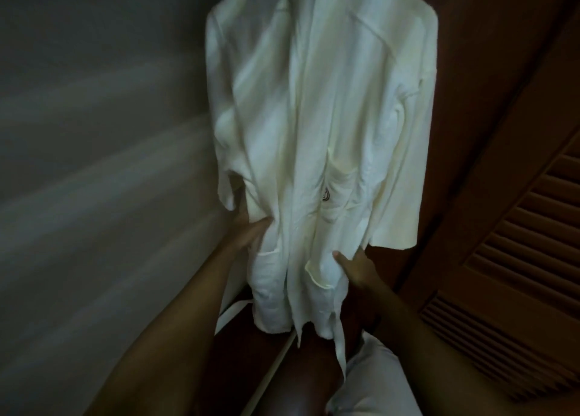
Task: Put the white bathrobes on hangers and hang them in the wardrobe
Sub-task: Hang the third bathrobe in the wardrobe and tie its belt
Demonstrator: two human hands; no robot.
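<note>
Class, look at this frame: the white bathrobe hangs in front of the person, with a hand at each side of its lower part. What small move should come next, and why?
Probably let go. The white cloth bathrobe already hangs straight, shoulders level, beside the brown louvred wooden door. The left hand and right hand only grip its lower sides, so smoothing looks finished. The hanger itself is out of view, so this is a guess.

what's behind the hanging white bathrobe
Behind the white bathrobe: a grey wall to its left, brown wood panelling to its right. The robe covers whatever is directly behind it, and the hanger.
</note>
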